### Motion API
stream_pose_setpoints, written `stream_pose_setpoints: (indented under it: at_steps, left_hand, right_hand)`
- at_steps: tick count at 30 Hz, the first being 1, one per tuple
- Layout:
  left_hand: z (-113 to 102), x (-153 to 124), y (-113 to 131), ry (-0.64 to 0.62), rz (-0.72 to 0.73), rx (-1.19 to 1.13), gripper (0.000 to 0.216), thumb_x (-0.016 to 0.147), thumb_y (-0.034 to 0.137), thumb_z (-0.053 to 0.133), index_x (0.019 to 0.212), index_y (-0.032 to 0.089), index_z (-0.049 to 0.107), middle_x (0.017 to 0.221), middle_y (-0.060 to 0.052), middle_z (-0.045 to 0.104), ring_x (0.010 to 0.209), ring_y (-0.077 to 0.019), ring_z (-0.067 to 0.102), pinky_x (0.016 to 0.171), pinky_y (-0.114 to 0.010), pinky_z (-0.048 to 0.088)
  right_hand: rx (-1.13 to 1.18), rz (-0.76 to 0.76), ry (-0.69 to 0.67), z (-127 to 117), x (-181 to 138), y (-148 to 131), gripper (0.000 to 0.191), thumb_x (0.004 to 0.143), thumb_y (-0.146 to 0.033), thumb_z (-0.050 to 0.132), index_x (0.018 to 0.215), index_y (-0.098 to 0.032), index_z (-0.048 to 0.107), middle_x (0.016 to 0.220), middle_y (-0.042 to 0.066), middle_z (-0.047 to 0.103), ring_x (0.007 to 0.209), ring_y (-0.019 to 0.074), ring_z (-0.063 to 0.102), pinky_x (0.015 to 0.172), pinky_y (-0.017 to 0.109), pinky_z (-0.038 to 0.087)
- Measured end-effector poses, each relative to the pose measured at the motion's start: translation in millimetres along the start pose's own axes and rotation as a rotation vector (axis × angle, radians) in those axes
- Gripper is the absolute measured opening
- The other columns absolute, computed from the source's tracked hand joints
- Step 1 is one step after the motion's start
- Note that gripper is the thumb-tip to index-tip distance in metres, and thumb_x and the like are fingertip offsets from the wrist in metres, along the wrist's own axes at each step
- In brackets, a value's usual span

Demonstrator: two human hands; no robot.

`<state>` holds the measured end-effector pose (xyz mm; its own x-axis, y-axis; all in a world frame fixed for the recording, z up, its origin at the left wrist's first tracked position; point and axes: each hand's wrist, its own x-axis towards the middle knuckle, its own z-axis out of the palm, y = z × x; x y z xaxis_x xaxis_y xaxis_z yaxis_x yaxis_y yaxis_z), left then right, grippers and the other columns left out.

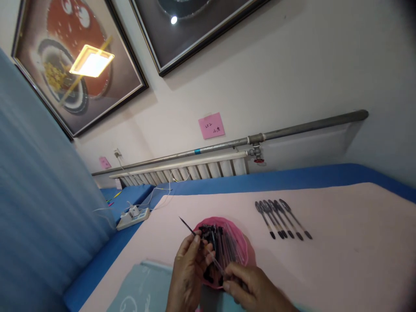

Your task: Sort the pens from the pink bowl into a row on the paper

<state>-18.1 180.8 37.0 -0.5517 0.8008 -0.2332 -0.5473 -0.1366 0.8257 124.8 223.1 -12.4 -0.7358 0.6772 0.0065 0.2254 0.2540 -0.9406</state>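
Note:
My left hand (190, 264) is closed on a thin dark pen refill (186, 225), its pointed tip sticking out up and to the left. Lower right, my right hand (248, 284) pinches a clear pen barrel (215, 261), which slants up toward my left fingers. Whether refill and barrel are joined is hidden by those fingers. Below both hands sits a pink scalloped basket (244, 245) holding clear barrels (232, 242) and black pen parts (208, 234). To the right, several pens with black ends (282, 219) lie side by side in a slanted row.
A pink sheet (351, 234) covers the blue table (321, 173). Light blue printed cloth (143, 286) lies at the near left. A power strip (133, 218) with plugs and white cables rests at the left edge, beside a blue curtain (42, 195). Behind are a radiator (208, 171) and pipe (292, 130).

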Motion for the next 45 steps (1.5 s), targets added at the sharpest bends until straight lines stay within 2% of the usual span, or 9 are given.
stream_pose_setpoints:
  at_steps: [11,22,29,33,36,38,42,45]
  left_hand:
    - [3.5,-6.0,4.3,0.037,0.025,0.046,0.033,0.057,0.022,0.083,0.081,0.014,0.061,0.066,-0.001,0.066,0.062,-0.0161,0.067,0.057,-0.025,0.055]
    - [0.9,-6.1,-3.1,0.054,0.03,0.066,0.049,0.046,0.031,0.089,0.083,0.015,0.061,0.067,-0.001,0.068,0.062,-0.0159,0.067,0.056,-0.025,0.055]
    - [3.5,-11.7,-8.2,0.056,0.026,0.058,0.046,0.049,0.034,0.087,0.083,0.015,0.061,0.066,-0.001,0.068,0.06,-0.0153,0.067,0.056,-0.025,0.053]
    - [2.5,-12.0,-15.0,0.005,0.024,0.05,0.042,0.054,0.035,0.085,0.084,0.016,0.062,0.066,-0.001,0.068,0.058,-0.0144,0.065,0.049,-0.022,0.048]
    - [-2.1,-10.5,-22.5,-0.113,-0.007,0.128,0.036,0.059,0.036,0.082,0.084,0.015,0.065,0.066,-0.002,0.068,0.053,-0.0121,0.061,0.046,-0.021,0.044]
    - [-4.7,-10.3,-24.1,-0.164,-0.012,0.193,0.037,0.062,0.037,0.08,0.088,0.013,0.068,0.07,-0.005,0.07,0.057,-0.0131,0.062,0.05,-0.022,0.046]
    - [-8.2,-10.8,-12.5,-0.05,0.098,0.253,0.044,0.067,0.044,0.075,0.098,0.014,0.068,0.091,-0.011,0.071,0.079,-0.0191,0.066,0.066,-0.028,0.051]
    - [-15.5,-7.5,-0.1,0.045,0.164,0.26,0.042,0.063,0.043,0.076,0.092,0.014,0.069,0.085,-0.009,0.071,0.076,-0.0183,0.065,0.069,-0.03,0.052]
  right_hand:
    - [0.021,0.086,0.007,-1.2,-5.6,-5.2,0.014,0.082,-0.03,0.05,0.076,-0.021,0.059,0.061,-0.004,0.057,0.059,0.012,0.053,0.054,0.02,0.034]
    - [-0.223,0.012,0.055,-3.2,-8.6,-2.4,0.015,0.084,-0.032,0.052,0.076,-0.022,0.059,0.068,-0.003,0.061,0.062,0.0126,0.051,0.056,0.021,0.032]
    - [-0.4,-0.003,0.098,-6.8,-14.2,-13.6,0.017,0.086,-0.03,0.046,0.074,-0.023,0.055,0.07,-0.001,0.063,0.064,0.0147,0.056,0.056,0.023,0.031]
    - [-0.346,-0.002,0.099,-7.3,-14.5,-19.1,0.015,0.084,-0.029,0.047,0.071,-0.022,0.051,0.069,-0.002,0.061,0.064,0.0147,0.055,0.055,0.022,0.032]
    - [-0.223,0.023,0.106,-7.2,-13.1,-24.2,0.016,0.083,-0.028,0.047,0.068,-0.022,0.048,0.064,-0.004,0.056,0.058,0.0121,0.051,0.053,0.02,0.033]
    - [-0.155,0.011,0.131,-7.4,-11.4,-24.7,0.016,0.083,-0.027,0.046,0.068,-0.022,0.047,0.064,-0.005,0.055,0.058,0.0116,0.05,0.054,0.02,0.035]
    - [-0.104,-0.046,0.237,-9.8,-6.7,-12.3,0.017,0.084,-0.032,0.044,0.07,-0.022,0.046,0.065,-0.003,0.053,0.061,0.0134,0.05,0.056,0.022,0.037]
    - [-0.073,-0.069,0.34,-14.1,-3.9,-0.8,0.021,0.084,-0.037,0.043,0.069,-0.023,0.043,0.063,-0.004,0.047,0.059,0.0139,0.047,0.054,0.023,0.037]
